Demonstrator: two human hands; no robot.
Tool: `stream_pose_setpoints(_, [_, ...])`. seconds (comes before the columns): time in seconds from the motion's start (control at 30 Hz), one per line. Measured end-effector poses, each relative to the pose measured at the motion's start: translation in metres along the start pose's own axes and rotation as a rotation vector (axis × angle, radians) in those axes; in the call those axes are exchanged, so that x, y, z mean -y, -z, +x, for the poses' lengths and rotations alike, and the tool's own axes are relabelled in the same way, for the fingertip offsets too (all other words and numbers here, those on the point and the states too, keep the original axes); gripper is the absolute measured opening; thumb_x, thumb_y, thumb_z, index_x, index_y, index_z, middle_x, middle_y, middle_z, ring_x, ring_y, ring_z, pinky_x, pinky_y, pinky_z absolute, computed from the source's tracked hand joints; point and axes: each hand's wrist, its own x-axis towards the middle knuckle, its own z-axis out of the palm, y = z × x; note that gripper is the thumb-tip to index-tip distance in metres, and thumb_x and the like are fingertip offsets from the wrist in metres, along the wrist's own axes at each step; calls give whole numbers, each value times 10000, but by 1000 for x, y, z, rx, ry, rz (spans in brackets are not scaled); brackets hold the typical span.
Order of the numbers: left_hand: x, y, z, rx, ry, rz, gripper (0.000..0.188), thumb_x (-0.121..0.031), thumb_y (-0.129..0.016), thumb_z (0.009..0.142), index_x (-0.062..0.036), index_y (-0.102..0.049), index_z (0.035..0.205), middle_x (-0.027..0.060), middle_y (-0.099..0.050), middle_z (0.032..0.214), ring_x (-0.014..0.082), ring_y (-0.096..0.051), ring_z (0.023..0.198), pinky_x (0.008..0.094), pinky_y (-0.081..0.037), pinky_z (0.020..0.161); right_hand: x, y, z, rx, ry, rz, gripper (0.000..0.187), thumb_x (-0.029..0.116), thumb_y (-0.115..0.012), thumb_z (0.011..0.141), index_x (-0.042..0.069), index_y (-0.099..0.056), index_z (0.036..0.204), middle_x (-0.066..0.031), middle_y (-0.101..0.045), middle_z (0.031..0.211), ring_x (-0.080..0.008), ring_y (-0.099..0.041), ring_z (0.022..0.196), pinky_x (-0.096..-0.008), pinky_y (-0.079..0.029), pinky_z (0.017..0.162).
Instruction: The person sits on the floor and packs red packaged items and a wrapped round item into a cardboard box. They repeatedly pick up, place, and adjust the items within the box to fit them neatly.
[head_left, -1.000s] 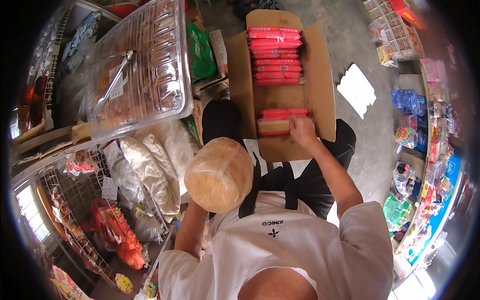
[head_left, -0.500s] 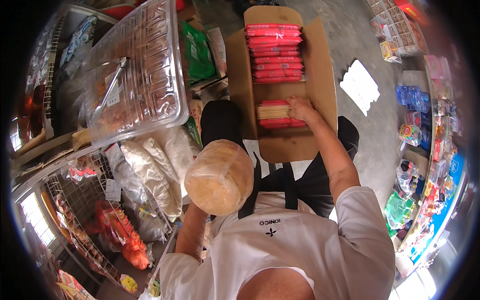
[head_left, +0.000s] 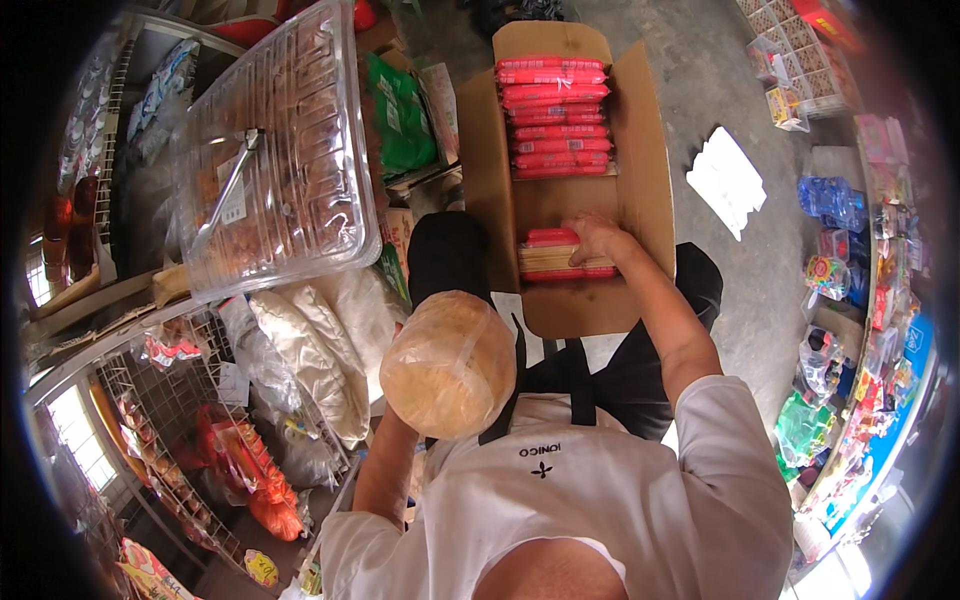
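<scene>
We look down at an open cardboard box (head_left: 645, 150) standing between the person's legs. Two groups of flat red packets lie inside it: a larger row of far packets (head_left: 558, 117) against the far end, and a smaller group of near packets (head_left: 552, 237) toward the near end. Brown cardboard shows between the groups. Among the near packets we see a pale, layered strip (head_left: 548, 262) running left to right.

The right hand (head_left: 597, 238) reaches in from the right and lies over the right end of the near packets, fingers bent and touching them; we cannot tell whether it grips firmly or only rests there. A round plastic-wrapped pack (head_left: 448, 365) sits to the near left, over the left forearm (head_left: 388, 465). That pack hides the left hand, so we cannot tell how it is closed.

As for progress, we judge the work partway: the far row looks neatly lined up, while the near group is shorter and under the hand. The flaps are open, so closing is not done. How many packets remain to be handled, we cannot say.

Farther left stands a clear plastic bin (head_left: 290, 150).
</scene>
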Motion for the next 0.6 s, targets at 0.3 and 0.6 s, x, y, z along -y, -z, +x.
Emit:
stream_pose_setpoints(0.3, [-3, -1, 3, -7, 46, -3, 777, -655, -351, 840, -62, -365, 1342, 156, -437, 1327, 336, -450, 1188, 486, -367, 992, 2, -8, 0, -60, -69, 50, 740, 345, -753, 635, 92, -461, 1265, -154, -457, 1295, -320, -444, 1186, -428, -366, 986])
stream_pose_setpoints(0.6, [-7, 1, 0, -36, 83, -68, 784, -661, -351, 836, -62, -366, 1343, 157, -436, 1328, 339, -447, 1190, 488, -364, 994, -10, 77, 36, -586, -184, 19, 734, 311, -697, 733, 78, -361, 1342, -151, -331, 1390, -314, -286, 1300, -476, -270, 1038])
